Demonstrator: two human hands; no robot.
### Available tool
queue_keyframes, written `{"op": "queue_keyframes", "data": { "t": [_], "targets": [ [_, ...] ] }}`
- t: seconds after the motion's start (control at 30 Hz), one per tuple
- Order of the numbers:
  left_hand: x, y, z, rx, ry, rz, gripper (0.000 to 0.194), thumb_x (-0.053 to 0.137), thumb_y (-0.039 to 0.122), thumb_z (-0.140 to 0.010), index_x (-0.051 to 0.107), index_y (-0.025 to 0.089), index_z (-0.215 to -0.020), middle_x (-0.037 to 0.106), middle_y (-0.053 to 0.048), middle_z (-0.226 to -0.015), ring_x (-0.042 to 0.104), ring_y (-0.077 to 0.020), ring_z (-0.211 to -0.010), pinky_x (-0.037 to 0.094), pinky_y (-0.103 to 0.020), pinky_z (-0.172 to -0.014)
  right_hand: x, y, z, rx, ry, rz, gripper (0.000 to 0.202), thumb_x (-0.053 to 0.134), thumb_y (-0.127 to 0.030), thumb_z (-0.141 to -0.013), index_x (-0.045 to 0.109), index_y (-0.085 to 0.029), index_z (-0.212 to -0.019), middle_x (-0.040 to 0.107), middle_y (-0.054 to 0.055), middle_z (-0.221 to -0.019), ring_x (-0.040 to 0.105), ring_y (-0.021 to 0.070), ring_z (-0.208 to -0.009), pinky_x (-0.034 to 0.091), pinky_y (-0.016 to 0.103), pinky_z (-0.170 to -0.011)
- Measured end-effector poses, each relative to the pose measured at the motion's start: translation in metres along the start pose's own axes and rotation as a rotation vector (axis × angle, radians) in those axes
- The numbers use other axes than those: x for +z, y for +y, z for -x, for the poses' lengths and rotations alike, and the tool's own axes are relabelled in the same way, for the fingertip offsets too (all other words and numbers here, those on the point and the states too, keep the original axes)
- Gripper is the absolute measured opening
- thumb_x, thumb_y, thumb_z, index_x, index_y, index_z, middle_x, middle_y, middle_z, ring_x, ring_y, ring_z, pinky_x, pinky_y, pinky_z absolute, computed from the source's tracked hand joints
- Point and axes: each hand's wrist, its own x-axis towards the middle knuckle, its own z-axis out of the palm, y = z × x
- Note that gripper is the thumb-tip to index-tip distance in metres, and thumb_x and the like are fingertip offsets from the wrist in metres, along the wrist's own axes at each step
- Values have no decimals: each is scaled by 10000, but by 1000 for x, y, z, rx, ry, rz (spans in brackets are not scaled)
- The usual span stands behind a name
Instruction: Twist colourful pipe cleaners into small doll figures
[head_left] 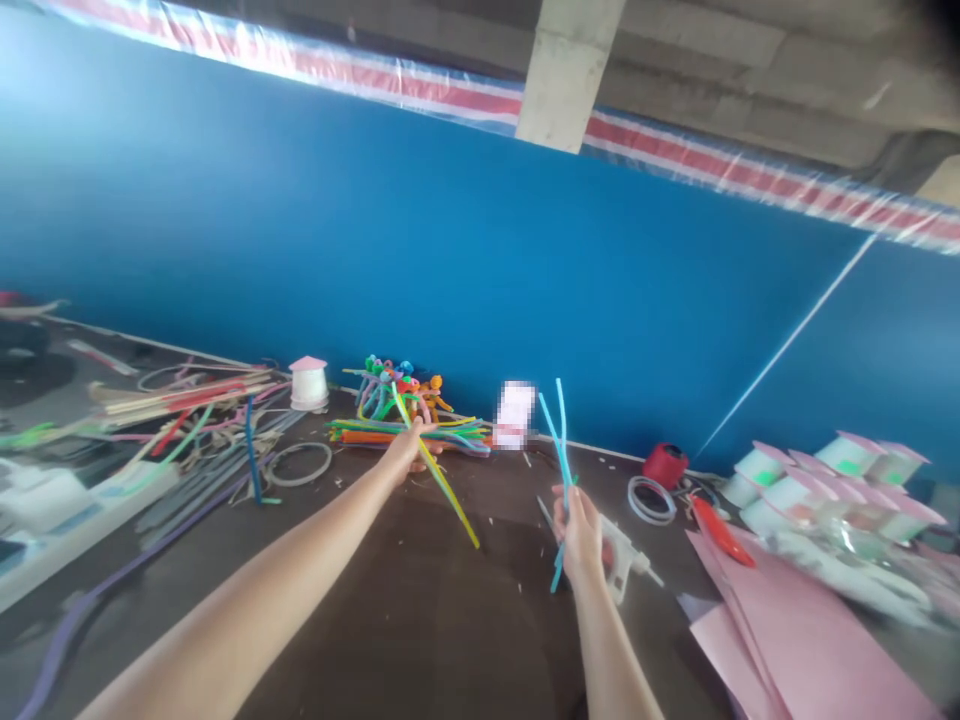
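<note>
My left hand point(407, 452) is closed around a yellow pipe cleaner point(452, 497), which slants down to the right over the dark table. Just behind that hand lies a loose pile of pipe cleaners point(360, 437) in orange, green, yellow and blue. Small figures point(436, 392) of twisted pipe cleaners stand or lean beyond the pile. To the right, my right hand point(581, 530) grips light blue pipe cleaners point(562, 435); they stick up in two strands and poke out below the fist. A white glue gun point(622, 565) lies beside this hand, partly hidden by it.
On the left are a white pink-topped cup point(309, 384), a coiled ring point(300, 464), loose sticks and a white power strip point(90, 540). Pink sheets point(817, 620), a red tool point(721, 532), a red roll point(665, 465) and several white cups sit right. A blue wall point(450, 250) backs the table.
</note>
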Motion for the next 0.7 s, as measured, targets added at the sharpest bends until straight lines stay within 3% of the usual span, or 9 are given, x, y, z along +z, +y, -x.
{"op": "queue_keyframes", "data": {
  "t": [0.17,0.3,0.47,0.6,0.63,0.7],
  "targets": [
    [0,-4,13,66,171,126,534,248,514,-831,582,115,-956,462,33,-487,264,-22,-268,194,-161,-293,0,2,-2,2,12,-15,343,513,-508,-706,546,-169,-740,340,-92,-447,225,25,-296,158,158,-289],
    [4,-14,24,21,158,212,395,338,449,-841,551,117,-860,483,24,-549,412,-31,-345,366,-160,-365,1,0,0,7,16,-12,343,509,-508,-706,550,-168,-724,341,-92,-446,228,25,-296,161,156,-286],
    [2,-13,39,-137,-29,195,185,537,289,-779,504,108,-769,553,-30,-597,615,-130,-588,491,-208,-525,5,-6,4,16,-22,-3,329,514,-487,-711,564,-163,-738,387,-85,-457,267,23,-299,182,154,-299],
    [-3,-13,64,-271,-227,60,213,592,270,-716,574,70,-786,636,-123,-739,629,-186,-607,447,-223,-427,15,-16,14,58,-161,13,311,547,-446,-703,578,-143,-764,463,-62,-484,328,33,-310,240,165,-311],
    [-3,-15,71,-235,-347,-21,214,594,257,-710,593,93,-847,647,-114,-849,620,-152,-605,431,-198,-421,19,-19,18,93,-229,21,310,544,-438,-707,577,-139,-780,478,-59,-496,341,34,-311,256,167,-314],
    [-3,-22,81,-31,-404,-133,299,617,273,-687,598,136,-953,631,-95,-986,596,-113,-602,424,-184,-430,28,-22,26,177,-369,38,313,523,-432,-721,567,-136,-812,505,-55,-509,367,40,-310,281,169,-317]
  ]
}}
